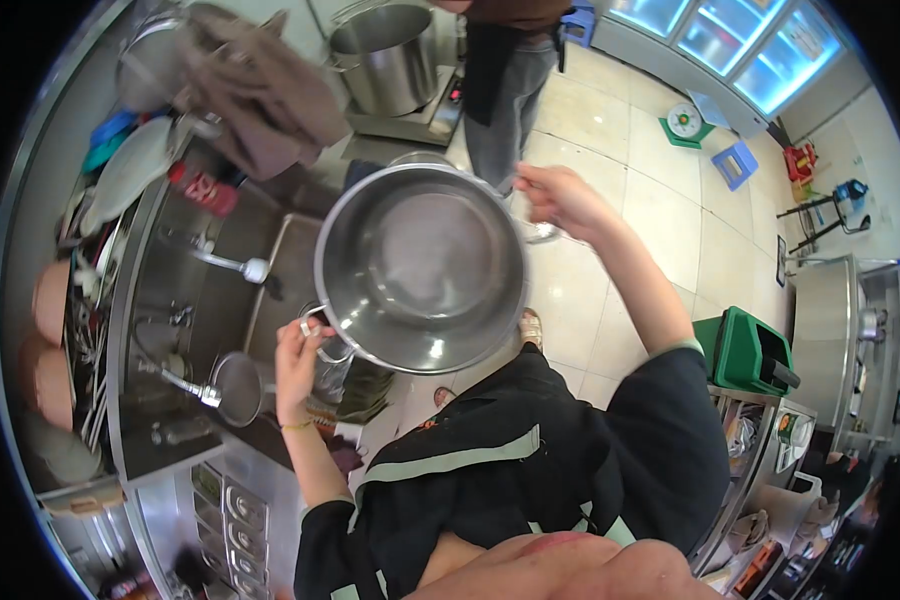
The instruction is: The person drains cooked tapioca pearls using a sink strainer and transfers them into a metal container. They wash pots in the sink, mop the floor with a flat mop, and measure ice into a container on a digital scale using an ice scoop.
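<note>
A large steel stockpot [355, 255] hangs in front of me, its mouth turned toward the camera. Its inside looks bare apart from a shine on the metal. My left hand [298, 362] is closed round the wire loop handle on the pot's near left side. On the opposite side, my right hand [562, 200] grips the other handle, its fingers curled and partly blurred. The pot is held off the floor, between the sink and my body.
To the left is a steel sink [288, 265] with spray taps [255, 270] and a strainer [238, 388]. A person [510, 100] stands just beyond the pot, beside another tall pot [385, 60] on a stove. A green bin [750, 350] stands at right.
</note>
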A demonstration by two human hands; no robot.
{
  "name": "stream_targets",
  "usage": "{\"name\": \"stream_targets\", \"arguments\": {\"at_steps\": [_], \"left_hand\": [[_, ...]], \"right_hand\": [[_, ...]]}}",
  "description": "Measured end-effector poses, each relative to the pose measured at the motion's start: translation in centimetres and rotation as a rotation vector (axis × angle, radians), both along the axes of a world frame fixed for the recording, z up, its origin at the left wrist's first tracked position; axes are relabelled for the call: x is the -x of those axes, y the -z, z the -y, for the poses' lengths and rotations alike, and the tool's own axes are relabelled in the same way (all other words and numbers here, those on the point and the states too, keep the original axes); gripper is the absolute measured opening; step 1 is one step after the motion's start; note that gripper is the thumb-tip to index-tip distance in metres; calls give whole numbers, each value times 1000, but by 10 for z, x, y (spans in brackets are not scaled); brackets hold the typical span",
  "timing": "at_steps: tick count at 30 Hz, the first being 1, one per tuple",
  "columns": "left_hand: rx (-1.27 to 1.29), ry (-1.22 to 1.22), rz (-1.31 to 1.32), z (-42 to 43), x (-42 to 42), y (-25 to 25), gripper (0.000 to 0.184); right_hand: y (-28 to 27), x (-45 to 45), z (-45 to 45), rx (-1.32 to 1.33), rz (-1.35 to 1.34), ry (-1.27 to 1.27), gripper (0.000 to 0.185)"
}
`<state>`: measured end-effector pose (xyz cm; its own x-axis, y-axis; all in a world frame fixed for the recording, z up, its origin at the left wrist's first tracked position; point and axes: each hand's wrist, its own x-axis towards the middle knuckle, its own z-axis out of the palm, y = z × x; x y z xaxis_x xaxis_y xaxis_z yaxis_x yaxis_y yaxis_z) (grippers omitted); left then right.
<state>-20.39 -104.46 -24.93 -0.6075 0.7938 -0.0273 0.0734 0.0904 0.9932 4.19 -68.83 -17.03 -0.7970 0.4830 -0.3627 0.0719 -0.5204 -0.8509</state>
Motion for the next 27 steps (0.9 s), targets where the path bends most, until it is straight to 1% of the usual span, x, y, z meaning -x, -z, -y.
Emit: {"name": "stream_targets", "arguments": {"at_steps": [1,2,3,4,5,6,7,9,11,12,13,14,15,16,17,18,19,20,21,23,25,27], "left_hand": [[41,82,-18,-35,-10,9,18],[105,181,-93,-77,-27,10,20],[50,254,-40,-118,-36,48,21],[152,384,-15,-166,-59,50,22],[147,466,119,-215,-80,67,23],[143,547,258,-261,-101,100,23],[160,532,294,-298,-122,134,24],[211,505,350,-368,-154,210,25],[553,470,265,-394,-167,303,29],[747,528,113,-397,-167,347,36],[1019,837,-204,-402,-162,379,48],[1072,957,-326,-398,-167,378,54],[1175,1084,-504,-406,-175,374,51],[1174,978,-339,-400,-172,397,48],[1162,866,-181,-396,-170,414,47],[1209,780,-87,-397,-173,410,47],[1299,746,-78,-411,-175,404,47],[1385,722,-77,-429,-175,398,47],[1432,709,-79,-453,-174,394,47],[1463,706,-106,-525,-173,395,47],[1455,711,-155,-611,-166,402,47],[1417,733,-243,-716,-156,408,46]], "right_hand": [[-6,-41,-15,44,4,48,22],[-8,-81,-32,81,19,140,22],[-11,-120,-47,118,34,231,23],[-16,-154,-60,116,71,319,23],[-20,-186,-72,109,108,406,23],[-18,-216,-86,133,85,420,22],[-16,-245,-102,159,65,434,22],[2,-288,-138,211,116,502,20],[31,-325,-185,159,200,725,18],[46,-346,-212,120,244,827,19],[57,-371,-238,73,295,925,21],[65,-395,-260,38,289,1034,23],[70,-421,-286,-16,308,1130,22],[61,-437,-306,-44,327,1205,17],[59,-460,-331,-31,320,1272,20],[62,-486,-353,-36,257,1315,23],[54,-501,-375,-39,266,1386,25],[53,-524,-398,-59,226,1378,23],[56,-549,-420,-14,180,1384,23],[53,-580,-464,56,204,1485,28],[56,-606,-506,128,201,1544,32],[50,-606,-554,177,246,1585,31]]}}
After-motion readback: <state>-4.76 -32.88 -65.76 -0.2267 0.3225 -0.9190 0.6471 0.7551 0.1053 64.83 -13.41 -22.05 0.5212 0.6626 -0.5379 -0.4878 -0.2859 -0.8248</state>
